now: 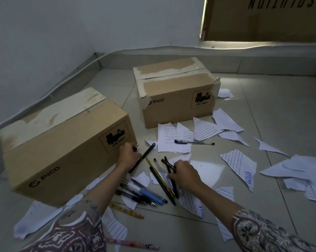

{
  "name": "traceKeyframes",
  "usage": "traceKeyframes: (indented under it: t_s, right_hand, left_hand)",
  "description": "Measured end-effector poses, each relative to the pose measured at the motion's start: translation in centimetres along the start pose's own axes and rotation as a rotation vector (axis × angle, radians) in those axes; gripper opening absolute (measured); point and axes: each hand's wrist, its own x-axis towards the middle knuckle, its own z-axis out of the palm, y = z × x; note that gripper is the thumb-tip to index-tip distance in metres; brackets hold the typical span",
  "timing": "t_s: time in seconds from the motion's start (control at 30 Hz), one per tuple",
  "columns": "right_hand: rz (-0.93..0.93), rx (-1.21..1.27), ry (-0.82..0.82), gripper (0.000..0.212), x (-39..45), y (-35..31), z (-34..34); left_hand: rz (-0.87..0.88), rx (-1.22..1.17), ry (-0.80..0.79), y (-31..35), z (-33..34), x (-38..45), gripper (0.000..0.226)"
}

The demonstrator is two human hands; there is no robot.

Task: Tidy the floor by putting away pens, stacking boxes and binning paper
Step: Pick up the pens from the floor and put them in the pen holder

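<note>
Head camera shows the left hand [129,157] curled round a long black pen [142,158] and a short pen [136,146] whose tip pokes out above the knuckles, close against the near box [62,146]; the right hand [183,174] pinches a couple of dark pens [169,165] from the loose spread on the floor tiles [262,113]. Gathering pens looks like the step in hand, and it would go best if the slim, smooth barrels were swept parallel into one bundle before lifting, since round plastic rolls and slips from a partial grip. More pens [146,194] lie fanned between the forearms, a clear one [194,142] rests on a printed sheet further out, and patterned pencils [126,211] lie nearer the body. Torn paper [239,160], thin and jagged-edged, is scattered to the right. Both matte cardboard boxes sit apart, unstacked, the far box [177,91] with scuffed tape
</note>
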Motion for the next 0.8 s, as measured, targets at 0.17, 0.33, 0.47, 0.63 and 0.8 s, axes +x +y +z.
traceKeyframes:
  t_s: [0.17, 0.33, 0.47, 0.63, 0.8]
  right_hand:
    - [-0.009, 0.105, 0.035, 0.03, 0.7, -0.2, 0.2]
    - [-0.024, 0.544, 0.093, 0.03, 0.3, 0.4, -2.0]
    - [-0.023, 0.73, 0.087, 0.02, -0.3, 1.2, -3.9]
    - [0.065, 0.863, -0.006, 0.012, -0.8, 1.5, -6.1]
    - [0.161, 0.899, -0.054, 0.014, -1.1, 1.0, -10.3]
  left_hand:
    - [0.034, 0.018, -0.054, -0.1, 1.0, 0.8, 0.02]
    - [0.053, 0.077, -0.099, 0.9, 1.9, 1.4, 0.019]
    - [0.04, 0.128, -0.107, 1.3, 2.7, 1.4, 0.009]
    - [0.095, 0.177, -0.126, 2.8, 2.0, 2.1, 0.022]
    - [0.146, 0.216, -0.183, 7.5, -0.7, 2.9, 0.014]
